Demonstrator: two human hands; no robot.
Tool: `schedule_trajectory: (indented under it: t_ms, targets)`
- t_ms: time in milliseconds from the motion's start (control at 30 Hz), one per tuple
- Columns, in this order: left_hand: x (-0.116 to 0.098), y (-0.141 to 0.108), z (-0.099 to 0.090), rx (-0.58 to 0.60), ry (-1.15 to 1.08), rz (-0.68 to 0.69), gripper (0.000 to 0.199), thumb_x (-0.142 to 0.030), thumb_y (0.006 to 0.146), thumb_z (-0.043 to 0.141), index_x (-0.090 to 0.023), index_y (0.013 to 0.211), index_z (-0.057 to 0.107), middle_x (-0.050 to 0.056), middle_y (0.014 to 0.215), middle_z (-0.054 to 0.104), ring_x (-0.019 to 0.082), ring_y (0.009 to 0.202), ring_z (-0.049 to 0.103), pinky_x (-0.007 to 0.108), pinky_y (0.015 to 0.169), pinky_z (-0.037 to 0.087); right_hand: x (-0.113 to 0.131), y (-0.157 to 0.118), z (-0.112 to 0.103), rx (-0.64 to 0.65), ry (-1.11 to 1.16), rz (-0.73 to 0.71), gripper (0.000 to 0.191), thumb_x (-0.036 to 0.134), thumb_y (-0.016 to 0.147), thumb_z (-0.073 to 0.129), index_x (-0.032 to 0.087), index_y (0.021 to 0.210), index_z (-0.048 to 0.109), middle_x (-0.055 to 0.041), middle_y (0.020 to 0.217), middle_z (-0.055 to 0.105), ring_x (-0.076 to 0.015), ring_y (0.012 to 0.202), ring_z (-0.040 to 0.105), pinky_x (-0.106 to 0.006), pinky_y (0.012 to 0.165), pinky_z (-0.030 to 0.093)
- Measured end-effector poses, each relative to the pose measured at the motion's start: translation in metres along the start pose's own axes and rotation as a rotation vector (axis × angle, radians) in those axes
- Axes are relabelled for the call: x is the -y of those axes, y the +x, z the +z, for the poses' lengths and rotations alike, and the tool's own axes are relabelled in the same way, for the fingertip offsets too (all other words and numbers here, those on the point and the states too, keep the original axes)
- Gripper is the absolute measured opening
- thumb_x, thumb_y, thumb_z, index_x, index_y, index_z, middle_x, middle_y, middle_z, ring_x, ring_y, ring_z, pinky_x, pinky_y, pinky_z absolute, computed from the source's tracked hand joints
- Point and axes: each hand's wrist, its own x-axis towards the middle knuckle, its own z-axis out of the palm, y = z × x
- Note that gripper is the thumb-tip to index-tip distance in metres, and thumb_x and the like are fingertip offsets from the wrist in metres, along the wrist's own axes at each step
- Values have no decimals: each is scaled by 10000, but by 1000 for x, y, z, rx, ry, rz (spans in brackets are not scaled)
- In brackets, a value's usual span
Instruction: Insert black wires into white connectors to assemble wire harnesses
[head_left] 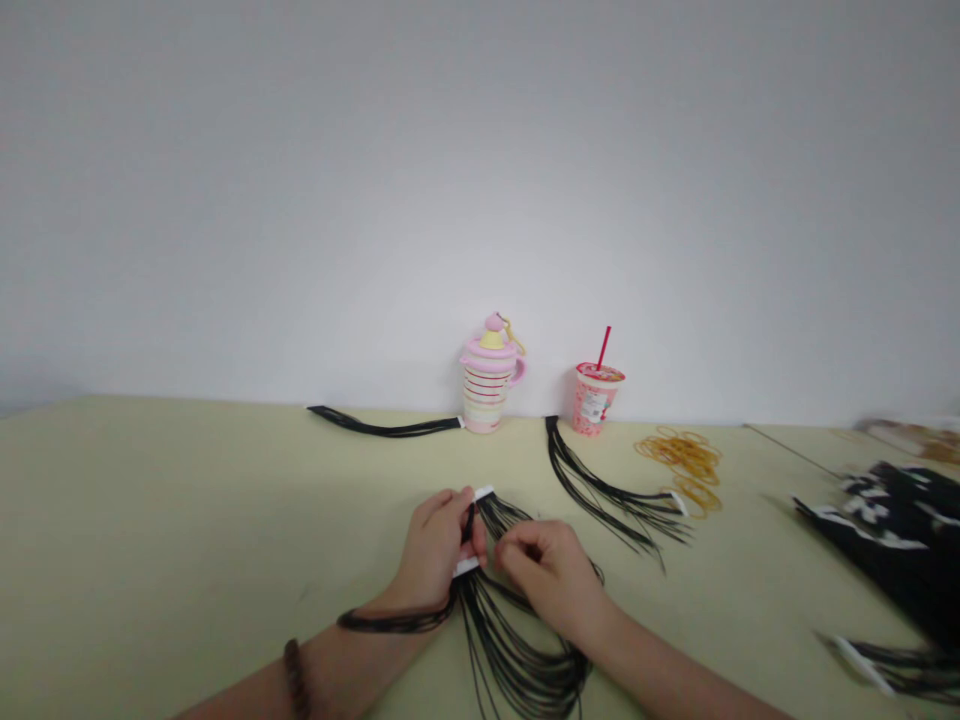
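Observation:
My left hand (433, 552) is closed around the ends of a looped bundle of thin black wires (517, 675). Two white connectors stick out of this grip: an upper connector (484, 493) above the fingers and a lower connector (466, 567) below them. Part of the bundle loops back across my left wrist, and the rest hangs in a wide curve towards me. My right hand (559, 580) is curled into a pinch just right of the connectors, over the wires. What its fingertips hold, if anything, is hidden.
Two more black wire bundles lie behind, a left one (382, 430) and a right one (592, 483). A striped cup (486, 398) and a pink drink cup (592, 405) stand against the wall. Yellow rubber bands (684, 457) lie right, near a dark pile of wires (900, 550).

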Motion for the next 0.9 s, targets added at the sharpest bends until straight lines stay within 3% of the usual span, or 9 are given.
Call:
schedule_trajectory:
  t_ms: [533, 900]
  targets:
    - [5, 3, -2, 31, 53, 38, 314, -377, 704, 492, -196, 476, 375, -37, 327, 432, 110, 326, 403, 219, 384, 297, 1, -1, -3, 7, -18, -13, 240, 151, 736, 438, 127, 535, 567, 47, 470, 363, -56, 463, 308, -179, 449, 220]
    - [6, 2, -2, 40, 12, 58, 312, -401, 690, 516, -199, 505, 366, -41, 338, 449, 114, 320, 422, 228, 384, 292, 1, -3, 0, -58, -54, -10, 202, 217, 780, 457, 135, 676, 609, -1, 571, 560, -79, 499, 450, -176, 487, 316]
